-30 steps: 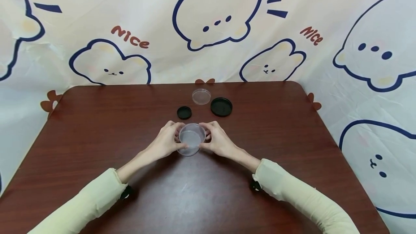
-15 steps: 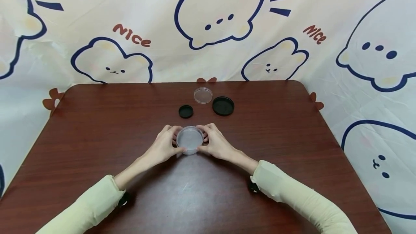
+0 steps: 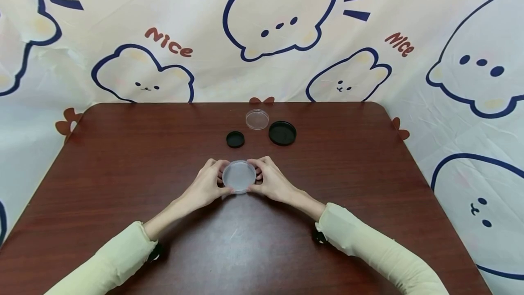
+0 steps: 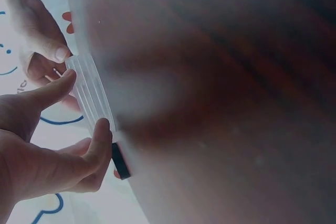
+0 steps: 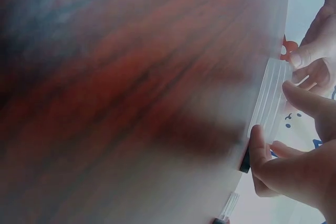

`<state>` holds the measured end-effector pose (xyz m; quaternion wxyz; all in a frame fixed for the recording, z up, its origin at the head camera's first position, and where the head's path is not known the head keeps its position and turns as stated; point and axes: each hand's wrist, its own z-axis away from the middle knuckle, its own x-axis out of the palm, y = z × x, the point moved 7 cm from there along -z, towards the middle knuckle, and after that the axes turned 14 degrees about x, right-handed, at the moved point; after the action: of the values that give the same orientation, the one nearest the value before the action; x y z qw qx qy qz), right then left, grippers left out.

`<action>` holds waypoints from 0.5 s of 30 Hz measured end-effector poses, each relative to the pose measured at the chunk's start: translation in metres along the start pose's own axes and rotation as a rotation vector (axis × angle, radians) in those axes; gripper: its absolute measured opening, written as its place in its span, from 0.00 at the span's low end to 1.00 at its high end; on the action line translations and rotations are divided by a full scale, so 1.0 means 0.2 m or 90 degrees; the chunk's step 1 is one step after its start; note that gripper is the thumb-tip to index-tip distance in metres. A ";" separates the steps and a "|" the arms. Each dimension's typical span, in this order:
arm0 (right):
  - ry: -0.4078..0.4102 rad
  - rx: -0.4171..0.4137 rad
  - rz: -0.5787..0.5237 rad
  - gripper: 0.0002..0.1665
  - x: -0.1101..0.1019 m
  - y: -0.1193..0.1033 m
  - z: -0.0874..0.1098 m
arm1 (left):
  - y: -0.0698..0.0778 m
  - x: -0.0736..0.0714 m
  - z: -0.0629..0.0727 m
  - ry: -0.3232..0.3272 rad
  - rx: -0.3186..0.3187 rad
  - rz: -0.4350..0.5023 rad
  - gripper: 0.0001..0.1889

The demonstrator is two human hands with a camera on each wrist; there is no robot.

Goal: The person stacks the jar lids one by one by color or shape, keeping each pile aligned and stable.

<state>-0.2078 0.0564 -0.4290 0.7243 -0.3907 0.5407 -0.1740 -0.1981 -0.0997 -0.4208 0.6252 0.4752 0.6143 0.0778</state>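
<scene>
In the head view, a stack of clear round petri dishes (image 3: 239, 176) is held between both hands near the middle of the table. My left hand (image 3: 209, 180) grips its left side, thumb at the near rim and fingers at the far rim. Mirroring this, my right hand (image 3: 273, 179) grips the right side. Seen edge-on in the left wrist view, the petri dish stack (image 4: 92, 90) shows several parallel ridges, with the thumb and a fingertip against its side. The right wrist view also shows the ridged petri dish stack (image 5: 269, 100) between the hands.
Beyond the hands stand a small black round dish (image 3: 235, 139), a larger black round dish (image 3: 282, 133) and another clear dish (image 3: 257, 119). They sit on the brown table (image 3: 135, 158), toward its back edge. A patterned cloth (image 3: 204, 3) hangs behind it.
One second ago the upper clear dish sat offset from the lower one; now their rims line up. Both hands keep their grip. The head view has shifted slightly.
</scene>
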 end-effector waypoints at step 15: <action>-0.019 0.017 -0.016 0.42 0.01 0.02 0.00 | 0.00 0.01 0.01 -0.014 -0.017 -0.008 0.37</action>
<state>-0.2084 0.0571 -0.4343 0.7353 -0.3903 0.5226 -0.1840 -0.1960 -0.0989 -0.4231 0.6388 0.4635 0.6093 0.0768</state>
